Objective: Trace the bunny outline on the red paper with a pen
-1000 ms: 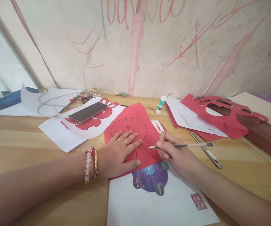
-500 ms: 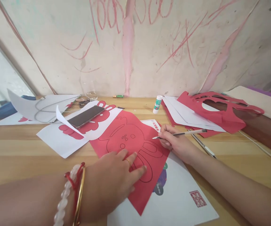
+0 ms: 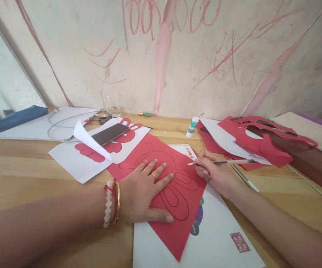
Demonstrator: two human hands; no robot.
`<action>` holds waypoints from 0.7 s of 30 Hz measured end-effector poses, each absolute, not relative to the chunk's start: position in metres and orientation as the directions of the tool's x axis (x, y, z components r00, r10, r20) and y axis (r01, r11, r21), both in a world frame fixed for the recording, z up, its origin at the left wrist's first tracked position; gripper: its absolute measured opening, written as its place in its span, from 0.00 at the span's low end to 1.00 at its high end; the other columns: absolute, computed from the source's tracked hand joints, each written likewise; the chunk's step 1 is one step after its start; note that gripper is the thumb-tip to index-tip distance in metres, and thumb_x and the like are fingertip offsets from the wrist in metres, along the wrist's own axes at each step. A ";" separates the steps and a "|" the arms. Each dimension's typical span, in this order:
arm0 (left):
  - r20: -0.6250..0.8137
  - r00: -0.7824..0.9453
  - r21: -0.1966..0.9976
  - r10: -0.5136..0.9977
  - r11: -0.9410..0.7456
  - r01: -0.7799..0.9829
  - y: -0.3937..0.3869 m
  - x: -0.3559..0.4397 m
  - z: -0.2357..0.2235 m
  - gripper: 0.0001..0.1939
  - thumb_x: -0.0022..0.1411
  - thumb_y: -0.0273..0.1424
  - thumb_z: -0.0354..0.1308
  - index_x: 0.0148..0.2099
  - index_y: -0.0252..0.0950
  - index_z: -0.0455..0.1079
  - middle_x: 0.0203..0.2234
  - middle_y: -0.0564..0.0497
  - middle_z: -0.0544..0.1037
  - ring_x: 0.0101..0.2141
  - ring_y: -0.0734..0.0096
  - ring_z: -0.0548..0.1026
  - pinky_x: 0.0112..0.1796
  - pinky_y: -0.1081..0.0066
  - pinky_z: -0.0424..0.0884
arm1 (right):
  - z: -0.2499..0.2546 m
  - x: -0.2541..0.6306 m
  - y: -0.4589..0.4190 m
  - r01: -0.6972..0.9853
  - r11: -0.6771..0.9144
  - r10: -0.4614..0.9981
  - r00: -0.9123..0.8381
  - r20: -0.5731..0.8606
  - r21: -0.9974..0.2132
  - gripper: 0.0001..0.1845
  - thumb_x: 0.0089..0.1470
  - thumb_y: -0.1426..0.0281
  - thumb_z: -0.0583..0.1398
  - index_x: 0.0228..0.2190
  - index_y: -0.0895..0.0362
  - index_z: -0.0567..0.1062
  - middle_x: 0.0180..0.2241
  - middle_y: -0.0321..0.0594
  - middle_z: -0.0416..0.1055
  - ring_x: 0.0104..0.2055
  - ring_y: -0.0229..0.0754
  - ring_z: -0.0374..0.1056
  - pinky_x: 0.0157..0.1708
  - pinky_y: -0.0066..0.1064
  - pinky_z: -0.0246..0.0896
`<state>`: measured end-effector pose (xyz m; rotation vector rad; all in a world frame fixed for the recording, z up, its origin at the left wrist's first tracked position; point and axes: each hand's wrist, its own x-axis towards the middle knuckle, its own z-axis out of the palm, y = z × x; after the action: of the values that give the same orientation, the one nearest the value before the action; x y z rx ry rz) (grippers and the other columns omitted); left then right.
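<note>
Wooden worktop (image 3: 24, 167) runs back to a scribbled wall (image 3: 205, 56). Beneath the flat, spread left hand (image 3: 144, 186) lies red paper (image 3: 174, 234), askew on a white booklet (image 3: 219, 242); its rabbit outline (image 3: 187, 178) appears largely drawn, ears complete, face partly covered, no cuts visible. The right hand (image 3: 217, 173) grips a ballpoint pen (image 3: 233, 162), tip at the paper's right portion, contact unclear. Bare wood gives room left of the left hand; beyond it sits a phone (image 3: 112, 134), and beyond the right hand, a glue stick (image 3: 192, 127).

The left hand (image 3: 140, 193) has a gold ring (image 3: 153, 176). Its wrist (image 3: 123, 201) bears pale round beads (image 3: 108, 204), a red cord (image 3: 114, 189) and a gold bangle (image 3: 118, 203).
</note>
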<state>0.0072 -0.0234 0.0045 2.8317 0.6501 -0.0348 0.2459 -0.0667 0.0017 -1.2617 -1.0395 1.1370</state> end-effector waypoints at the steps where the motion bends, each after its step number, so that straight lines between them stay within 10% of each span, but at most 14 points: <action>1: -0.073 0.894 0.221 0.442 -0.867 0.447 -0.029 0.008 0.005 0.49 0.57 0.64 0.42 0.69 0.36 0.48 0.66 0.37 0.43 0.65 0.37 0.42 0.60 0.41 0.44 | 0.003 0.244 -0.068 -0.052 -0.024 0.985 0.171 -0.032 -0.998 0.18 0.52 0.67 0.60 0.19 0.55 0.58 0.15 0.25 0.50 0.18 0.31 0.40 0.21 0.30 0.33; 13: -0.449 0.704 -0.092 0.550 -0.812 0.576 -0.073 0.031 0.050 0.41 0.62 0.55 0.49 0.68 0.36 0.50 0.63 0.30 0.54 0.60 0.32 0.58 0.40 0.52 0.72 | 0.004 0.227 -0.069 -0.019 -0.066 0.992 0.109 -0.068 -0.998 0.17 0.49 0.66 0.61 0.19 0.54 0.57 0.14 0.25 0.51 0.18 0.31 0.43 0.21 0.29 0.35; 18: -0.322 0.810 -0.105 0.490 -0.869 0.484 -0.056 0.017 0.048 0.29 0.64 0.46 0.53 0.62 0.37 0.63 0.51 0.35 0.73 0.45 0.46 0.73 0.40 0.54 0.71 | 0.004 0.230 -0.062 0.001 -0.073 0.995 0.069 -0.072 -0.997 0.18 0.50 0.65 0.61 0.20 0.54 0.56 0.15 0.24 0.50 0.18 0.31 0.42 0.21 0.28 0.35; 21: -0.102 0.942 0.046 0.319 -0.945 0.325 -0.036 0.004 0.034 0.30 0.62 0.49 0.55 0.59 0.36 0.66 0.56 0.37 0.68 0.53 0.44 0.67 0.51 0.50 0.64 | 0.005 0.227 -0.058 0.023 -0.054 0.997 0.055 -0.053 -0.998 0.17 0.50 0.65 0.60 0.20 0.54 0.56 0.15 0.24 0.49 0.18 0.31 0.43 0.21 0.28 0.36</action>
<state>0.0040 -0.0359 0.0344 3.0346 0.5031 -0.1434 0.2272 -0.0579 0.0046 -1.2913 -1.1610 1.1965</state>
